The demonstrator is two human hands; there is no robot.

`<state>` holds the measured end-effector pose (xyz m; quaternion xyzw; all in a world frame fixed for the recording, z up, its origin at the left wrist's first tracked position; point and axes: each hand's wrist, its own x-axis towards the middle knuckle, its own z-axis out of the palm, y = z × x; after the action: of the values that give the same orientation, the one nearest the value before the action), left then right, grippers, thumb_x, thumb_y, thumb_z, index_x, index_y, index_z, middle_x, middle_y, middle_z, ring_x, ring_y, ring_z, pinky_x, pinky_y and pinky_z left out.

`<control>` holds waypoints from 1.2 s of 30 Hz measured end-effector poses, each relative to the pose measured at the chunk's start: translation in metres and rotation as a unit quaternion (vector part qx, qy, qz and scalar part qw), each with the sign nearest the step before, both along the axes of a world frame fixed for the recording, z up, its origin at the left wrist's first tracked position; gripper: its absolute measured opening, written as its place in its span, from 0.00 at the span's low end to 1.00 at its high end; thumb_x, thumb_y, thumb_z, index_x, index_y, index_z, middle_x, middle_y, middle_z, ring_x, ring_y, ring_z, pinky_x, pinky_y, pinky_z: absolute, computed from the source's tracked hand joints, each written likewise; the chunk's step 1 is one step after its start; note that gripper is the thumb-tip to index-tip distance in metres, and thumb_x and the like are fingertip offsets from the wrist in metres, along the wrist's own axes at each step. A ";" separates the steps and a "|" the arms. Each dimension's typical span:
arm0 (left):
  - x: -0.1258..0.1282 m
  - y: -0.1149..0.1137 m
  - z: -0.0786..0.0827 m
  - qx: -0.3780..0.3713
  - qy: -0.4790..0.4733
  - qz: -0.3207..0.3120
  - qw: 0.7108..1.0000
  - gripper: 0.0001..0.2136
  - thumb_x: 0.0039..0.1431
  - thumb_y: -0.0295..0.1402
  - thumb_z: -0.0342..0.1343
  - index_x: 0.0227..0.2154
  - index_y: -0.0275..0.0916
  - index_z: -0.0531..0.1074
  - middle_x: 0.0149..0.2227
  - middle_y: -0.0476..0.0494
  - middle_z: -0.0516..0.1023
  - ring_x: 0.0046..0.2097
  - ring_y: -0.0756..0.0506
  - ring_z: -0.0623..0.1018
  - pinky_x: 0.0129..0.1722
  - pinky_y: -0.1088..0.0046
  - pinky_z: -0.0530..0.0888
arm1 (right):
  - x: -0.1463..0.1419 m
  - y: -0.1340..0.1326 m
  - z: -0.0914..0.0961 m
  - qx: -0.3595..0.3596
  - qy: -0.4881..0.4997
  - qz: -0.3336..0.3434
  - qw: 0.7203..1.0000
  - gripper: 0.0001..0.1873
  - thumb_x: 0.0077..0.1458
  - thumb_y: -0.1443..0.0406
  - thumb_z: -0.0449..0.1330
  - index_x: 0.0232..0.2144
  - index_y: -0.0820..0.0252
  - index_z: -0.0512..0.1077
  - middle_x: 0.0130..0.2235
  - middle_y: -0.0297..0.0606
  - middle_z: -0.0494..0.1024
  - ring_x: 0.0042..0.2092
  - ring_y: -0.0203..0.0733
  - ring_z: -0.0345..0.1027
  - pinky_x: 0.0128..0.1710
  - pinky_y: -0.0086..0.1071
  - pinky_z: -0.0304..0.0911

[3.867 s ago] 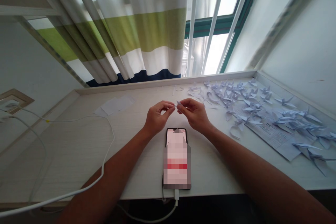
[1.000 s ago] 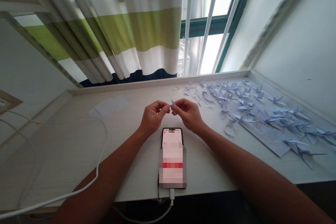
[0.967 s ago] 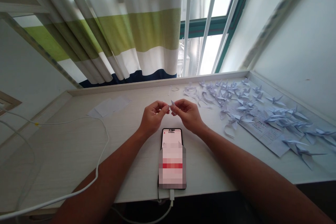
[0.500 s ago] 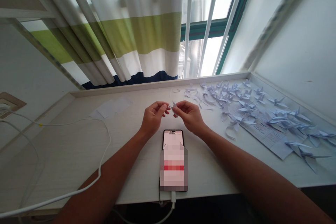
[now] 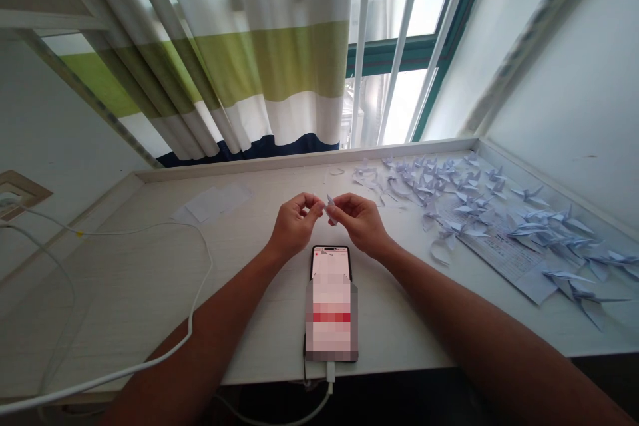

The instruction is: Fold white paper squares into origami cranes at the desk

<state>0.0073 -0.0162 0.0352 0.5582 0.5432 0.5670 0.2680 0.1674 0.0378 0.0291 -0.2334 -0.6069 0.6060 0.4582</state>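
My left hand (image 5: 294,226) and my right hand (image 5: 359,223) meet above the white desk (image 5: 150,279), just beyond a phone (image 5: 331,303). Both pinch one small folded piece of pale lilac paper (image 5: 330,204), which pokes up between the fingertips. Each hand's fingers are curled in a pinch. The phone lies flat near the desk's front edge, screen lit, with a cable plugged into its near end.
Several folded lilac paper cranes (image 5: 464,196) lie scattered across the right of the desk, some on a printed sheet (image 5: 504,253). Flat paper squares (image 5: 212,202) lie at the back left. A white cable (image 5: 197,306) loops over the left side. Striped curtain (image 5: 249,66) and barred window behind.
Both hands have stayed together on the small paper piece, shifting only slightly as the fingers work it. The view has moved a little.
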 end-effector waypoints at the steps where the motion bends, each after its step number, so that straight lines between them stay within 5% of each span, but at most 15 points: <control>1: 0.001 0.000 0.001 -0.001 -0.010 -0.004 1.000 0.11 0.61 0.41 0.61 0.32 0.38 0.78 0.29 0.46 0.80 0.33 0.47 0.79 0.34 0.71 0.72 | 0.000 0.000 0.000 -0.007 0.005 0.004 1.000 0.19 0.48 0.52 0.73 0.32 0.59 0.76 0.28 0.35 0.80 0.29 0.38 0.74 0.34 0.35 0.71; 5: 0.001 0.000 0.004 -0.008 -0.042 -0.022 0.999 0.16 0.65 0.45 0.55 0.36 0.37 0.80 0.30 0.44 0.81 0.33 0.47 0.78 0.32 0.71 0.72 | 0.000 0.001 -0.001 -0.032 0.026 0.008 0.999 0.18 0.47 0.54 0.74 0.33 0.60 0.77 0.31 0.37 0.82 0.30 0.38 0.75 0.35 0.36 0.72; 10: -0.001 0.003 0.000 -0.014 -0.033 -0.014 0.999 0.13 0.59 0.43 0.63 0.34 0.37 0.79 0.31 0.45 0.81 0.33 0.47 0.79 0.34 0.72 0.73 | 0.000 0.003 -0.001 -0.038 0.010 0.022 0.999 0.17 0.50 0.54 0.72 0.36 0.60 0.77 0.32 0.37 0.82 0.33 0.39 0.76 0.38 0.38 0.73; 15: -0.005 0.004 0.000 0.004 -0.028 0.048 0.998 0.13 0.60 0.43 0.61 0.33 0.36 0.79 0.29 0.45 0.80 0.33 0.47 0.78 0.32 0.73 0.72 | 0.007 0.007 0.001 0.002 -0.042 -0.050 0.998 0.12 0.55 0.60 0.66 0.40 0.59 0.77 0.30 0.34 0.79 0.30 0.37 0.74 0.37 0.36 0.73; 19: -0.006 0.003 0.003 0.001 -0.006 0.039 0.999 0.12 0.60 0.42 0.61 0.32 0.36 0.79 0.29 0.45 0.81 0.32 0.48 0.78 0.32 0.72 0.72 | 0.008 0.005 0.003 -0.005 -0.062 0.051 0.997 0.17 0.51 0.62 0.68 0.44 0.59 0.75 0.31 0.34 0.80 0.28 0.39 0.75 0.36 0.39 0.73; 27: -0.008 -0.002 0.009 -0.008 0.120 -0.018 0.993 0.11 0.62 0.40 0.59 0.31 0.38 0.79 0.31 0.46 0.82 0.31 0.48 0.76 0.31 0.72 0.71 | 0.011 0.009 0.002 -0.006 -0.024 0.064 0.998 0.14 0.51 0.62 0.68 0.42 0.56 0.77 0.40 0.39 0.82 0.42 0.44 0.77 0.46 0.43 0.72; 36: -0.008 -0.004 0.007 0.019 0.185 -0.047 0.981 0.08 0.62 0.38 0.59 0.33 0.39 0.79 0.31 0.46 0.81 0.33 0.48 0.76 0.34 0.71 0.71 | 0.018 0.015 0.012 0.152 -0.156 -0.027 0.976 0.13 0.56 0.55 0.66 0.29 0.59 0.79 0.33 0.39 0.81 0.36 0.43 0.75 0.42 0.40 0.70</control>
<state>-0.0005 -0.0197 0.0425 0.6831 0.5457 0.4514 0.1783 0.1852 0.0523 0.0407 -0.2691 -0.7495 0.4499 0.4043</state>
